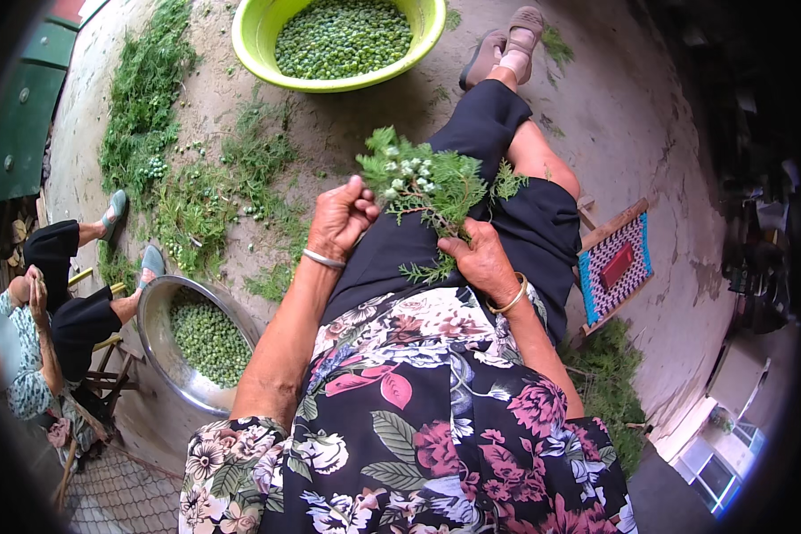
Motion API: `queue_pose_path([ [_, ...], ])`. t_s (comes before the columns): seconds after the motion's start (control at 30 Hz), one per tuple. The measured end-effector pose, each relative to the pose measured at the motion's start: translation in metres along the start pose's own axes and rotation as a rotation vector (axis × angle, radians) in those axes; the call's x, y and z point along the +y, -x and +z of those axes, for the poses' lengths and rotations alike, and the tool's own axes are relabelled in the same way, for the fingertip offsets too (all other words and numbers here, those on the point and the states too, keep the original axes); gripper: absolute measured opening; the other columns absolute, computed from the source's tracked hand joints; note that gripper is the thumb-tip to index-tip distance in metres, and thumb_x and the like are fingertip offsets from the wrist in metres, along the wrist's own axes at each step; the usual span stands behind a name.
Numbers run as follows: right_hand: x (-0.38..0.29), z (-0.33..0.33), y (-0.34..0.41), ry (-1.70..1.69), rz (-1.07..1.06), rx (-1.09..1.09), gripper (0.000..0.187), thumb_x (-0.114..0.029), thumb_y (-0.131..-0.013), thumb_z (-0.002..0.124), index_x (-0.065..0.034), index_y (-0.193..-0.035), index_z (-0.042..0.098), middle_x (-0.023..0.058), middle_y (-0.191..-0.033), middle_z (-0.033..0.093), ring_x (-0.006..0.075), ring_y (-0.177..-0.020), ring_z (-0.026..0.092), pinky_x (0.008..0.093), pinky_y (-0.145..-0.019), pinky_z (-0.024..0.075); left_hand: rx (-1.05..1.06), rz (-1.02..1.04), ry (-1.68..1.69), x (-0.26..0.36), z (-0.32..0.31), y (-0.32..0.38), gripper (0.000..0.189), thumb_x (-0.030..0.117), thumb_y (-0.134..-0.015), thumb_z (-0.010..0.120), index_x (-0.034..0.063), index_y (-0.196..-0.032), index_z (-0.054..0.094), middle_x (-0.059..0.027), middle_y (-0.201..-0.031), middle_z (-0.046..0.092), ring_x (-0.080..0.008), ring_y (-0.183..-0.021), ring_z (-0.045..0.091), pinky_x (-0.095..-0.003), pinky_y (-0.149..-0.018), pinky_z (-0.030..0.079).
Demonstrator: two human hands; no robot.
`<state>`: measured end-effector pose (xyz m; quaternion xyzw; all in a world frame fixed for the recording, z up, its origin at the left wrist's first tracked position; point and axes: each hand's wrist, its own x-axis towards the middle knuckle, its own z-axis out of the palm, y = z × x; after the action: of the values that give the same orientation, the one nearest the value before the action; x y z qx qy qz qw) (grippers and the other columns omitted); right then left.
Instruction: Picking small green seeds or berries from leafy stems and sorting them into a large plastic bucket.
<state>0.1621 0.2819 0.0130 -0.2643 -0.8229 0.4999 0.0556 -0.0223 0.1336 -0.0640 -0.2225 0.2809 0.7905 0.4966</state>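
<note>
My right hand (484,257) grips the stems of a leafy conifer sprig (450,183), seemingly arborvitae, above my lap. Pale green, knobbly cones (407,175) cluster near the sprig's far end. Just left of the foliage, my left hand (342,217) has its fingers curled and its thumb raised. Whether anything small sits inside those fingers is hidden. Ahead of my knees stands a yellow-green plastic basin (257,50) with many loose green cones (344,40) in it. A metal basin (153,334), also holding green cones (210,340), rests on the ground to my left.
Cut conifer branches (140,113) lie in a long heap at far left, with more greenery (197,220) strewn nearer. Another person (47,320) sits beyond the metal basin. At my right are a woven-seat stool (607,294) bearing a red object (617,265) and a branch pile (607,380).
</note>
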Motion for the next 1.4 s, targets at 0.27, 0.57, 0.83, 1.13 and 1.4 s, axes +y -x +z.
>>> queue_pose_path([
  [0.27,0.001,-0.003,-0.001,-0.061,0.140,-0.076,0.024,-0.012,-0.077,0.068,0.0056,-0.091,0.060,0.0224,-0.077,0.062,0.0356,-0.070,0.061,0.0375,-0.066,0.0473,-0.128,0.101,-0.346,0.018,0.028,0.029,0.018,0.003,-0.084,0.060,-0.0034,-0.101,0.059,-0.0159,-0.096,0.062,-0.0133,-0.071,0.056,-0.0310,-0.065,0.052],
  [0.57,-0.010,-0.005,-0.001,-0.060,0.052,-0.024,0.024,-0.011,-0.077,0.067,0.0055,-0.093,0.060,0.0225,-0.083,0.064,0.0361,-0.077,0.062,0.0378,-0.070,0.0477,-0.132,0.591,-1.344,-0.003,0.056,0.021,0.015,0.008,-0.077,0.069,-0.0024,-0.087,0.065,0.0006,-0.065,0.059,-0.0035,-0.057,0.050,-0.0193,-0.051,0.041],
  [0.83,-0.018,-0.008,0.002,0.098,0.018,0.003,0.020,-0.008,-0.078,0.065,0.0065,-0.090,0.059,0.0238,-0.080,0.063,0.0381,-0.076,0.062,0.0386,-0.068,0.0471,0.114,0.078,0.102,0.011,0.005,-0.003,0.006,0.005,-0.086,0.059,0.0000,-0.084,0.058,-0.0089,-0.078,0.059,-0.0126,-0.059,0.050,-0.0286,-0.050,0.045],
  [1.13,-0.002,-0.002,0.001,-0.036,0.029,-0.014,0.020,-0.008,-0.077,0.066,0.0048,-0.091,0.060,0.0228,-0.079,0.063,0.0381,-0.075,0.061,0.0393,-0.068,0.0472,-0.071,0.273,-0.715,0.004,0.059,0.029,0.013,0.010,-0.079,0.068,0.0002,-0.085,0.063,-0.0029,-0.069,0.060,-0.0097,-0.057,0.054,-0.0224,-0.048,0.042],
  [1.4,-0.013,-0.011,0.005,-0.091,0.033,-0.095,0.021,-0.013,-0.081,0.066,0.0032,-0.093,0.062,0.0175,-0.077,0.063,0.0323,-0.067,0.061,0.0352,-0.065,0.0480,-0.091,0.480,-1.479,-0.005,0.073,0.020,0.016,0.011,-0.077,0.067,-0.0050,-0.076,0.065,0.0009,-0.061,0.057,-0.0032,-0.055,0.045,-0.0221,-0.048,0.037],
])
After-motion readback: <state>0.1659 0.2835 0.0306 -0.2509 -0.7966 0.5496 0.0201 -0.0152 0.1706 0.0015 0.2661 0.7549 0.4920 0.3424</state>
